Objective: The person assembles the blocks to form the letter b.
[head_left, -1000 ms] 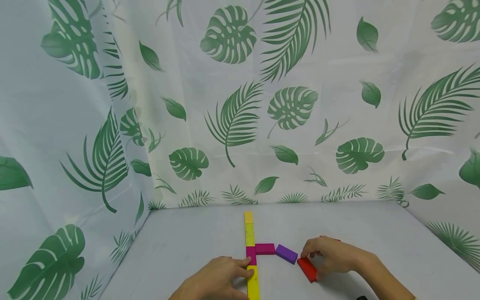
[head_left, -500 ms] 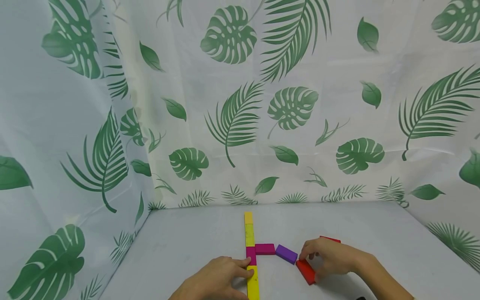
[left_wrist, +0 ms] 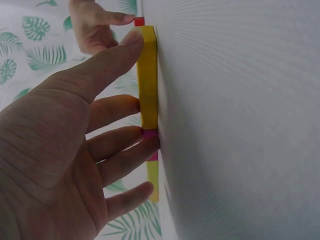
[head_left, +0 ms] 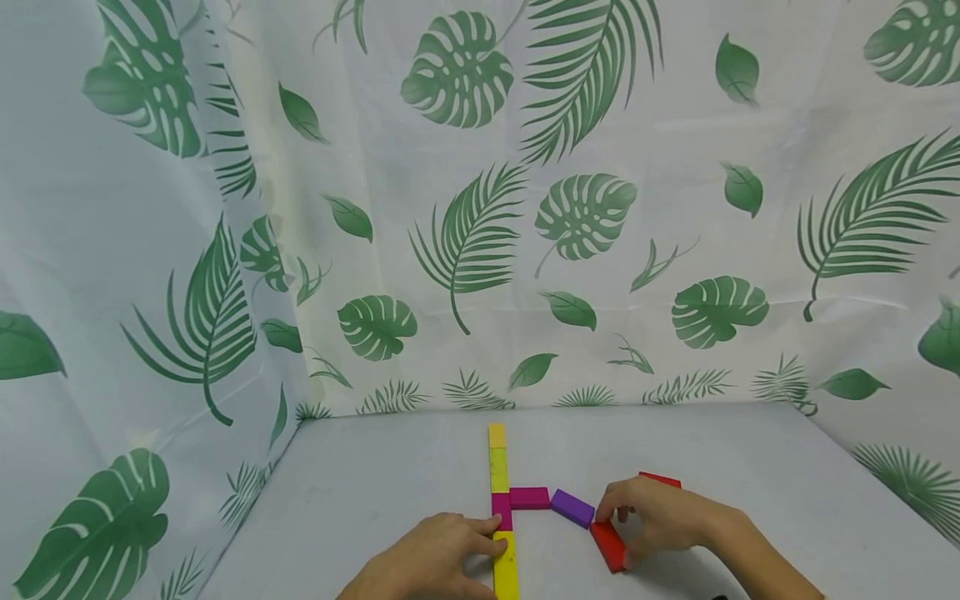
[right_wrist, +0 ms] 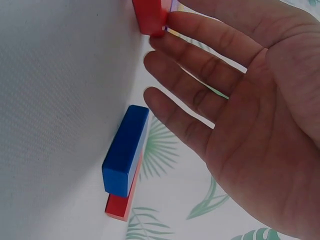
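The red block point(head_left: 609, 547) is pinched by the right hand point(head_left: 663, 512), with the first finger at its far end and the thumb by its near end. The other fingers are held out loosely. The long yellow block point(head_left: 506, 567) and the pink block point(head_left: 502, 515) are touched by the left hand point(head_left: 442, 554), whose fingers are kept fairly straight and spread. All the blocks are flat-sided and smooth, with neat edges.

Past the fingers, the straight row is carried on by a lime block point(head_left: 498, 471) and a pale orange block point(head_left: 497, 435), set end to end. A second pink block point(head_left: 530, 498) is laid sideways against the row, then a slanted purple block point(head_left: 572, 508). The red block is set just beside the purple one; whether they touch cannot be told. A blue block point(right_wrist: 125, 150) is seen only from the right wrist. Another red block point(head_left: 660, 478) is partly hidden by the right hand. The yellow block is cut off below in the head view. Behind the pale table point(head_left: 375, 475), creased white cloth point(head_left: 480, 358) is printed with green leaves.
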`<state>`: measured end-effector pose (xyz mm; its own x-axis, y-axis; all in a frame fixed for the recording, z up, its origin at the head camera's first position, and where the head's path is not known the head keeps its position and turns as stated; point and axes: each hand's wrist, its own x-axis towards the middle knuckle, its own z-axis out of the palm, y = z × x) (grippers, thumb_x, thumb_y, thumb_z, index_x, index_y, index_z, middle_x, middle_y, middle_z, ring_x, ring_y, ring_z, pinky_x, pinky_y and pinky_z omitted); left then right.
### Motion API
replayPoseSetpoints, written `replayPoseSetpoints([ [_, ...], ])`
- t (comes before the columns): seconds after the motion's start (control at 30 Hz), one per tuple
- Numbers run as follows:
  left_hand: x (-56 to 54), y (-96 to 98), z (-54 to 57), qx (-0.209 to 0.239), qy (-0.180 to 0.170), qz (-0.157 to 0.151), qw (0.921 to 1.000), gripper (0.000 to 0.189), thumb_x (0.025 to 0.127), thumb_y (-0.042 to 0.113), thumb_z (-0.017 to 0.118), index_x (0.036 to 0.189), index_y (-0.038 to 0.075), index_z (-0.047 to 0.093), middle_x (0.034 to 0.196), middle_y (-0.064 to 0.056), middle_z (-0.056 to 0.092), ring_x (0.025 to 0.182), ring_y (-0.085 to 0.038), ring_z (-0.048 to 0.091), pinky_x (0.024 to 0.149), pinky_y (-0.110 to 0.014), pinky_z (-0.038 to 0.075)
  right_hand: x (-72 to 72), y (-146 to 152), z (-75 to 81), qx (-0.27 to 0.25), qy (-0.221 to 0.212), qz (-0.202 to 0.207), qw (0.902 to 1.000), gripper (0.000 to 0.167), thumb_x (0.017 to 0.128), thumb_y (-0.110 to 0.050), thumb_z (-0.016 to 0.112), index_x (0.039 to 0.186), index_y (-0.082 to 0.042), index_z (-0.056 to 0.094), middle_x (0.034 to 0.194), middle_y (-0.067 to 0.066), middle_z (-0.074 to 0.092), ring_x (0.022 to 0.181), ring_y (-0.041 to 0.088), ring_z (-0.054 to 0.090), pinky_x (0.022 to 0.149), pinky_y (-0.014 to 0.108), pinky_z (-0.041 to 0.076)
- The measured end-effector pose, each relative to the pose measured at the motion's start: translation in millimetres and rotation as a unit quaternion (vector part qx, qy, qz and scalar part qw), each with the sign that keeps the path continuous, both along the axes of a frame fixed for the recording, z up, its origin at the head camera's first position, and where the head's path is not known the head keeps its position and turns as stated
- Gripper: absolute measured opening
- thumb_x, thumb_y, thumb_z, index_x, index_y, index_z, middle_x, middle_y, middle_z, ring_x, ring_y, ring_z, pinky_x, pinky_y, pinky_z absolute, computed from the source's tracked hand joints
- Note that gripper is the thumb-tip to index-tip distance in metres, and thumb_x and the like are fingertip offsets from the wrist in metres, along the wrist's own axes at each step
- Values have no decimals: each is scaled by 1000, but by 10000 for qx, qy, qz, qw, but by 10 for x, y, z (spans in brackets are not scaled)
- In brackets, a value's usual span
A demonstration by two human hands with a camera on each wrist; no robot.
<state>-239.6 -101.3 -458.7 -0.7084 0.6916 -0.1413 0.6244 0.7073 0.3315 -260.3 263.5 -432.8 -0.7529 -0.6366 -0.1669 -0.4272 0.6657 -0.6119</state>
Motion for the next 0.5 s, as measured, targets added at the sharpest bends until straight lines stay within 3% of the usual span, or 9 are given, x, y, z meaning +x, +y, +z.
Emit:
replayPoseSetpoints([
  [0.5, -7, 5, -6, 35, -78, 26, 10000, 59, 85, 61, 78, 138, 40, 66, 148, 19, 58, 129, -3, 61, 104, -36, 55, 17, -27, -24, 134, 56, -158, 9998, 41, 76, -28, 92, 113, -30, 75, 104, -14, 66, 96, 10, 58, 76, 24, 53],
])
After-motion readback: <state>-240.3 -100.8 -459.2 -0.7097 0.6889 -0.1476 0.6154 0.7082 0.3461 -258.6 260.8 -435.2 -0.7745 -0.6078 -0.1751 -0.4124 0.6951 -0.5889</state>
